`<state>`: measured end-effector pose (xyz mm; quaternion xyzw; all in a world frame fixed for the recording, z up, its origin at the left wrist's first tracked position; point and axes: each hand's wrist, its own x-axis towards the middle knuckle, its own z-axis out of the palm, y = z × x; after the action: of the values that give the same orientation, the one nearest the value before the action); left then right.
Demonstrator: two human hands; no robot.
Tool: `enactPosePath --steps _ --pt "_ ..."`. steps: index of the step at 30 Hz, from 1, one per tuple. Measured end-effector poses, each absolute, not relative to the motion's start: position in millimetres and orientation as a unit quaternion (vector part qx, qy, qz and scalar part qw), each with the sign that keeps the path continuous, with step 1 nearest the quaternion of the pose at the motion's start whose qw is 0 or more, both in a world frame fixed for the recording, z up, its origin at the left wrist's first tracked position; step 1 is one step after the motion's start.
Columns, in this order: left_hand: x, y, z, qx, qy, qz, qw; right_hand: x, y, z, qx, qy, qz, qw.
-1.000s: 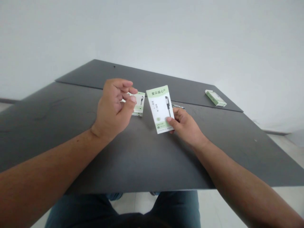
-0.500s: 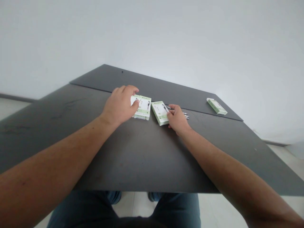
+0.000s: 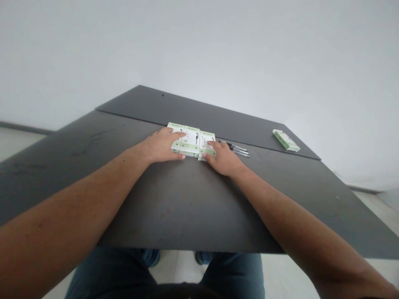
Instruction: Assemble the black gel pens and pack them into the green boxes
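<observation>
Three white-and-green cardboard boxes lie flat in a row, side by side. Over the left box rests my left hand, its fingers spread, one reaching onto the middle box and the thumb at the front edges. My right hand touches the right box, fingers apart on its top and thumb by its near edge. The right box sits slightly nearer to me than the middle one. Just beyond my right hand lie several slim dark pens with silvery ends, partly hidden by the fingers.
Another white-and-green box lies at the right on the raised back strip of the dark table, an end flap raised. A tiny black object is on that strip at the far left. A pale wall stands behind.
My right hand has shifted left and straightened the tilted right box against the middle one. My left hand has lowered, and its fingers now lie across the left boxes.
</observation>
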<state>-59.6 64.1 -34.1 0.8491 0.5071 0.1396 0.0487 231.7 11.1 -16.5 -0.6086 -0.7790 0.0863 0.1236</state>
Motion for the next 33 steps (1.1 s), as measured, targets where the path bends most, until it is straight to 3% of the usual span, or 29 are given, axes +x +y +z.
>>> enactPosePath --steps 6,22,28,33 --pt "-56 58 -30 0.841 0.53 0.086 0.062 242 11 -11 -0.569 -0.813 0.092 0.079" --pt "-57 59 -30 0.847 0.524 0.078 0.047 233 13 -15 -0.596 -0.793 0.085 0.094" --pt "-62 66 -35 0.857 0.5 0.121 0.012 240 -1 -9 -0.585 -0.797 0.082 0.124" --pt "-61 62 -19 0.831 0.492 0.25 -0.066 315 5 14 -0.612 -0.773 0.0 0.168"
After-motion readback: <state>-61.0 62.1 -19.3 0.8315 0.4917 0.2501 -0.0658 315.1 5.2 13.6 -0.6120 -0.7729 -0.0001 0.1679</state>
